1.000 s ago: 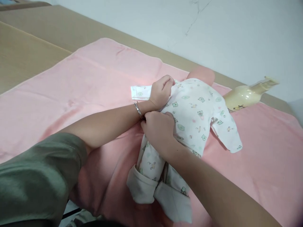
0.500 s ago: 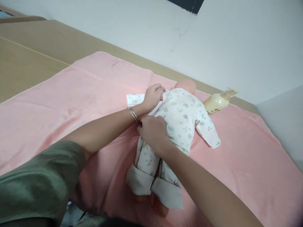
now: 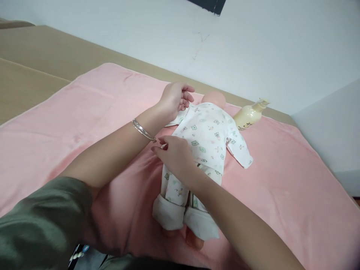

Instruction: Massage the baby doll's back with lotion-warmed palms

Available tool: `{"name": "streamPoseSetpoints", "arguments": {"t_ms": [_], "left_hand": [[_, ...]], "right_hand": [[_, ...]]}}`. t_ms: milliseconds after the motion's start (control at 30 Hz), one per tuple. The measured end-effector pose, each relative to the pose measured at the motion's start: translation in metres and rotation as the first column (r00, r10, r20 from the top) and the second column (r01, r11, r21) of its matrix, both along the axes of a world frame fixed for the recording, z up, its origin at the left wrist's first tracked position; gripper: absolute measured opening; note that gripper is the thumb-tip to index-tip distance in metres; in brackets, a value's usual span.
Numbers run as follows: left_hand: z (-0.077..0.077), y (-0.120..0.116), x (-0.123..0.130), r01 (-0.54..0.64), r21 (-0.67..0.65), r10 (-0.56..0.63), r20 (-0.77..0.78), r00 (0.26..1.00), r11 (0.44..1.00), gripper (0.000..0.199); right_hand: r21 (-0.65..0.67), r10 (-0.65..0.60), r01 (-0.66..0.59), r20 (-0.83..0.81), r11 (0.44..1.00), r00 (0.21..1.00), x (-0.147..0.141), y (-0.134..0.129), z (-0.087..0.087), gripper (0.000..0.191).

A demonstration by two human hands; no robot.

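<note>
A baby doll [image 3: 214,98] lies on a pink blanket, its head toward the wall. It wears a white printed shirt [image 3: 208,135] and matching trousers [image 3: 176,189] with cuffs turned up. My left hand [image 3: 176,100] is raised beside the doll's shoulder, fingers loosely curled and apart, with nothing seen in them. A silver bangle circles that wrist. Over the shirt's lower left side, my right hand [image 3: 178,155] has its thumb and forefinger drawn together at the edge, with a bit of white cloth showing between them. The sleeve on the left is partly hidden behind my left hand.
The pink blanket [image 3: 92,112] covers much of the tan surface [image 3: 84,48]. A pale yellow pump bottle [image 3: 249,115] leans beside the doll's head. Behind stands a white wall [image 3: 157,41] with a dark panel.
My left hand has lifted off the shirt, moving up toward the doll's head, and its fingers have loosened. My right hand stays at the shirt's side. The view has shifted slightly.
</note>
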State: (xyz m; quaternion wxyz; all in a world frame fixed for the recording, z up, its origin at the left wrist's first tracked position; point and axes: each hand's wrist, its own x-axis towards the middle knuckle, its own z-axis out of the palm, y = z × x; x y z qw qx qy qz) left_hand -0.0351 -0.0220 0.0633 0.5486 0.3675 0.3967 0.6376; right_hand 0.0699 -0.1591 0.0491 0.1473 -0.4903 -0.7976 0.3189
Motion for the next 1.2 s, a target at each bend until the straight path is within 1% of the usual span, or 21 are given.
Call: {"name": "streamPoseSetpoints", "arguments": {"t_ms": [67, 100, 200, 267, 333, 400, 467, 533, 600, 700, 800, 933, 1033, 1100, 1200], "left_hand": [[0.005, -0.002, -0.004, 0.023, 0.004, -0.023, 0.051, 0.998, 1.000, 0.013], [0.008, -0.003, -0.005, 0.030, -0.010, -0.029, 0.071, 0.997, 1.000, 0.013], [0.014, -0.008, -0.007, 0.104, -0.032, -0.100, 0.120, 0.988, 0.994, 0.013], [0.021, -0.013, -0.004, 0.156, -0.072, -0.143, 0.155, 0.977, 0.985, 0.013], [0.031, -0.022, 0.000, 0.147, -0.146, -0.118, 0.190, 0.975, 0.978, 0.016], [0.043, -0.033, 0.005, 0.093, -0.234, -0.043, 0.211, 0.977, 0.968, 0.020], [0.055, -0.045, 0.008, 0.062, -0.287, 0.006, 0.230, 0.973, 0.956, 0.021], [0.064, -0.055, 0.011, 0.062, -0.297, 0.023, 0.272, 0.962, 0.953, 0.019], [0.068, -0.062, 0.013, 0.075, -0.283, 0.018, 0.313, 0.949, 0.956, 0.016], [0.070, -0.068, 0.016, 0.101, -0.288, 0.004, 0.342, 0.940, 0.952, 0.015], [0.071, -0.073, 0.020, 0.132, -0.290, -0.024, 0.348, 0.937, 0.948, 0.016], [0.074, -0.082, 0.024, 0.155, -0.253, -0.065, 0.332, 0.941, 0.955, 0.019], [0.074, -0.088, 0.029, 0.187, -0.235, -0.092, 0.365, 0.927, 0.954, 0.017], [0.071, -0.090, 0.032, 0.223, -0.242, -0.109, 0.410, 0.906, 0.944, 0.015], [0.064, -0.089, 0.036, 0.250, -0.247, -0.114, 0.460, 0.880, 0.936, 0.011]], "right_hand": [[-0.067, 0.000, -0.009, -0.129, 0.998, 0.992, 0.000, -0.003, 0.002, 0.014], [-0.078, 0.004, -0.018, -0.176, 0.997, 0.984, 0.000, -0.004, 0.002, 0.016], [-0.066, 0.017, -0.036, -0.260, 0.997, 0.965, 0.000, -0.007, 0.005, 0.017], [-0.055, 0.014, -0.032, -0.301, 0.998, 0.953, -0.001, -0.009, 0.005, 0.015], [-0.045, 0.010, -0.025, -0.319, 0.999, 0.948, -0.001, -0.010, 0.004, 0.013], [-0.019, 0.018, -0.025, -0.322, 1.000, 0.947, -0.001, -0.010, 0.001, 0.014], [0.026, 0.030, -0.023, -0.347, 0.999, 0.937, 0.001, -0.012, -0.002, 0.014], [0.070, 0.036, -0.009, -0.393, 0.998, 0.919, 0.003, -0.014, -0.006, 0.014], [0.106, 0.041, 0.007, -0.448, 0.994, 0.893, 0.007, -0.018, -0.008, 0.014], [0.163, 0.054, 0.035, -0.511, 0.986, 0.858, 0.011, -0.026, -0.008, 0.016], [0.251, 0.085, 0.072, -0.564, 0.965, 0.822, 0.014, -0.033, -0.005, 0.014], [0.403, 0.180, 0.102, -0.604, 0.910, 0.777, 0.016, -0.038, -0.001, 0.010], [0.493, 0.257, 0.120, -0.627, 0.862, 0.735, 0.016, -0.040, 0.001, 0.007], [0.523, 0.288, 0.124, -0.635, 0.843, 0.717, 0.015, -0.040, 0.001, 0.009], [0.518, 0.288, 0.127, -0.644, 0.846, 0.709, 0.015, -0.040, 0.001, 0.009]]}}
